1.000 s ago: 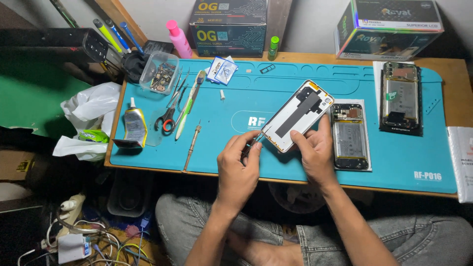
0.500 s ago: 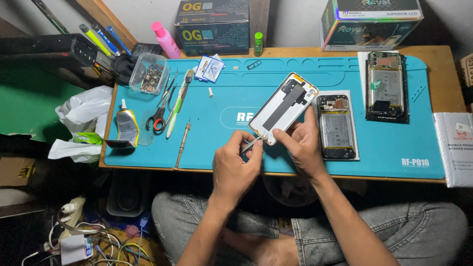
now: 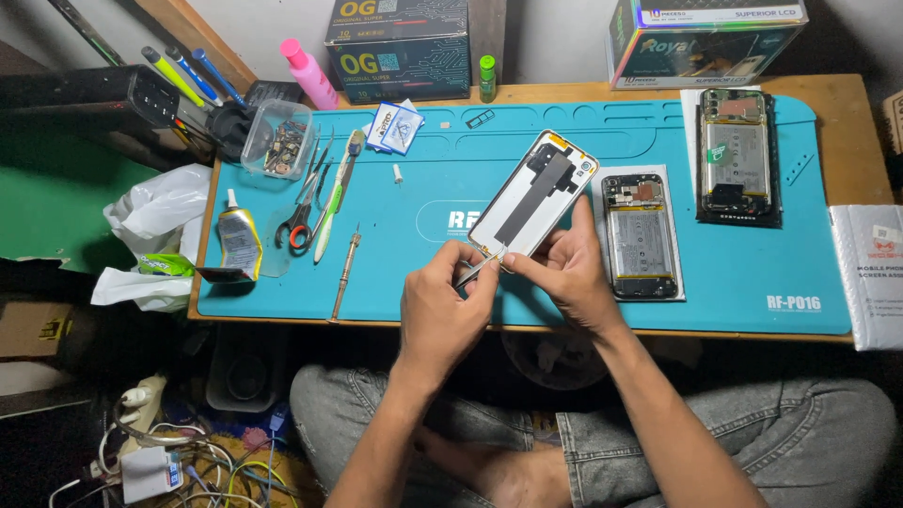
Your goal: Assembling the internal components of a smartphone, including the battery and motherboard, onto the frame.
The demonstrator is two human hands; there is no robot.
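You hold the panel (image 3: 532, 195) tilted over the middle of the blue mat (image 3: 423, 273), its white back up and a black flex strip running down it. Your right hand (image 3: 564, 268) pinches the panel's near corner from below. Your left hand (image 3: 442, 306) is closed around thin tweezers (image 3: 480, 268), whose tips touch that same corner.

Judged from the bench, the job looks midway: the panel is off any body and still being worked at its edge. Just right of the panel, an opened phone (image 3: 640, 235) lies on white paper with its battery showing. Farther right, a second opened phone (image 3: 738, 155) lies on the mat, also uncovered. Neither is closed up.

Well left of the panel, at the mat's far corner, a clear tub (image 3: 276, 139) holds small dark bits, too small to tell apart. Just left of the tub, a black holder (image 3: 226, 127) carries pens and drivers. Beyond the panel, past the mat's far edge, two printed boxes (image 3: 400, 42) stand shut, contents hidden. Scissors (image 3: 299, 221), a loose screwdriver (image 3: 344, 273) and a glue tube (image 3: 238, 240) lie left of the panel.
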